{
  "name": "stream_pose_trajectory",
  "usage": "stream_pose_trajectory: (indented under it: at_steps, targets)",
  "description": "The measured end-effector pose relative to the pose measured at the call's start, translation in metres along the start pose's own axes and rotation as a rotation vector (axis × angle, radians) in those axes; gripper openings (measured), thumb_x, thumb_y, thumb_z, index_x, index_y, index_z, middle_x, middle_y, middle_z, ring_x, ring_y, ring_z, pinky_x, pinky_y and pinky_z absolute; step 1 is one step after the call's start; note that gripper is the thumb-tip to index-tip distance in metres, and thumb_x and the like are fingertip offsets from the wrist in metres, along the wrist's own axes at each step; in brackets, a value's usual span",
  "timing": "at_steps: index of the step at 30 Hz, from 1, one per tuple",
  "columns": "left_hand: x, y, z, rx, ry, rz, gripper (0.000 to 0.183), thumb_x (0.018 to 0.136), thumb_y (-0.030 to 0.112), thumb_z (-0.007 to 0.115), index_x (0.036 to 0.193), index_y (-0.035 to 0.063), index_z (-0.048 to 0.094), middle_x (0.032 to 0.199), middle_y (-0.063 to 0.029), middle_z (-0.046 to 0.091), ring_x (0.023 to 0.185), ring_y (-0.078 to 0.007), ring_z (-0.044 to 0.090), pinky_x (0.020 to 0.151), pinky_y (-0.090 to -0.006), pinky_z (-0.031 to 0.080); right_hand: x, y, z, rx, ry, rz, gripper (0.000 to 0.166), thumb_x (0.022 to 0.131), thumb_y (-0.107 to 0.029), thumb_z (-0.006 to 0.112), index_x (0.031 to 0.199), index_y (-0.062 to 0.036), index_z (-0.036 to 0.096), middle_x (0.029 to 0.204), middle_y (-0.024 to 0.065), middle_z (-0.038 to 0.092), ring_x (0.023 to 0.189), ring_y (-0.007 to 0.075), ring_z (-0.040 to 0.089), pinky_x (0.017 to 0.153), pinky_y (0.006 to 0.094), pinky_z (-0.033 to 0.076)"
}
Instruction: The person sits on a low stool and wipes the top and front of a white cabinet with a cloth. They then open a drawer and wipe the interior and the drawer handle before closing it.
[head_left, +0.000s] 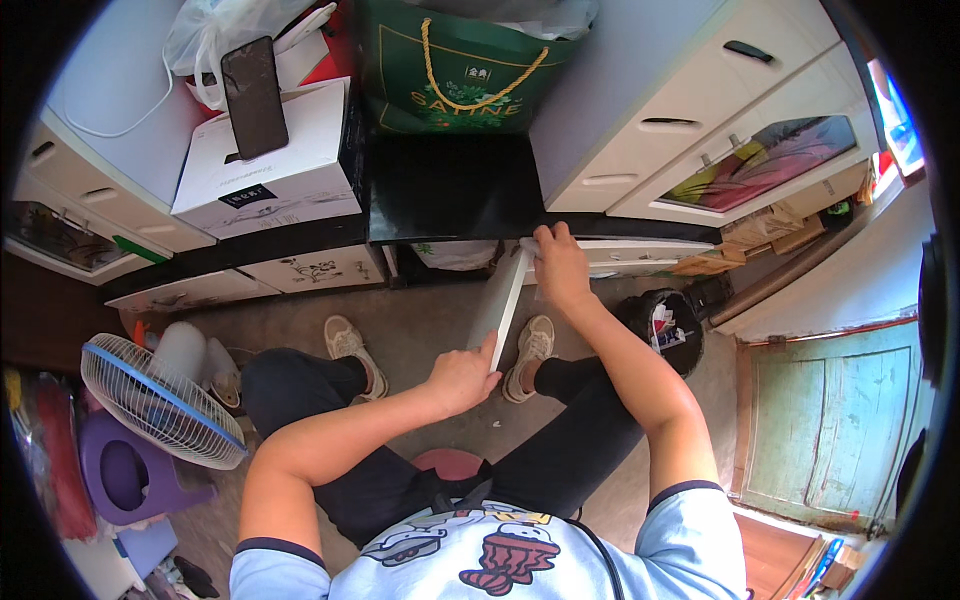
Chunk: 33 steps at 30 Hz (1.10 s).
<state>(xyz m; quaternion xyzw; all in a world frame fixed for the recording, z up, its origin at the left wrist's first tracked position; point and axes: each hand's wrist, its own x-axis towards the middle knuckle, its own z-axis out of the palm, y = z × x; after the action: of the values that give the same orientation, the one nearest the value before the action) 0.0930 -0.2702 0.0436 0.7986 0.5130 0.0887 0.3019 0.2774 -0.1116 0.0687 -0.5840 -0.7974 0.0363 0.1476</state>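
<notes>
A white cabinet door (504, 304) stands swung open towards me, below the black countertop (454, 187). My left hand (463, 379) grips its near edge, thumb on one face and fingers on the other. At the far end of the door, by the counter's front edge, my right hand (561, 266) pinches a small whitish wad (530, 246), perhaps cloth or tissue, against the upper corner. The fingers partly hide the wad. Inside the open compartment, a white plastic bag (456, 255) is partly visible.
A green paper bag (465, 82) with rope handles and a white box (262, 172) with a smartphone (255, 97) leaning on it stand on the counter. An electric fan (163, 401) is at left, a black-lined bin (667, 330) at right. White drawers (667, 124) rise alongside.
</notes>
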Motion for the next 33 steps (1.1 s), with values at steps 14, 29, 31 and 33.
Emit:
stream_pose_trajectory:
  at_steps: [14, 29, 31, 33]
  targets:
    - [0.003, 0.003, -0.006, -0.07, -0.072, 0.025, 0.079, 0.084, 0.026, 0.068, 0.141, -0.0096, 0.026, 0.102, -0.0283, 0.063, 0.085, -0.0428, 0.066, 0.073, -0.0475, 0.054, -0.016, 0.0, 0.015, -0.034, -0.023, -0.009, 0.046, 0.072, 0.0, 0.067, 0.118, -0.0024, 0.062, 0.11, 0.0151, 0.052, 0.102, 0.0354, 0.056, 0.083, 0.0442, 0.053]
    - [-0.007, 0.006, -0.013, 0.053, -0.126, 0.079, 0.085, 0.081, 0.025, 0.071, 0.142, -0.0132, 0.025, 0.092, -0.0255, 0.064, 0.083, -0.0379, 0.066, 0.072, -0.044, 0.055, -0.015, 0.011, -0.006, 0.178, 0.014, 0.141, 0.038, 0.078, -0.006, 0.062, 0.116, -0.0013, 0.063, 0.106, 0.0172, 0.054, 0.097, 0.037, 0.06, 0.08, 0.0465, 0.052]
    - [-0.01, 0.005, -0.013, 0.052, -0.102, 0.1, 0.085, 0.081, 0.025, 0.071, 0.142, -0.0131, 0.025, 0.089, -0.0245, 0.065, 0.081, -0.0372, 0.066, 0.071, -0.0435, 0.055, -0.014, 0.011, 0.002, 0.121, 0.035, 0.108, 0.037, 0.078, -0.006, 0.062, 0.115, -0.0013, 0.064, 0.106, 0.0162, 0.053, 0.097, 0.0362, 0.06, 0.079, 0.0463, 0.053]
    - [-0.009, 0.006, -0.013, 0.058, -0.117, 0.09, 0.085, 0.082, 0.026, 0.071, 0.142, -0.0132, 0.026, 0.088, -0.0244, 0.064, 0.081, -0.0373, 0.066, 0.071, -0.0437, 0.055, -0.014, 0.008, 0.009, 0.025, -0.019, 0.07, 0.038, 0.077, -0.006, 0.063, 0.115, -0.002, 0.064, 0.106, 0.0154, 0.053, 0.098, 0.035, 0.06, 0.079, 0.0453, 0.053]
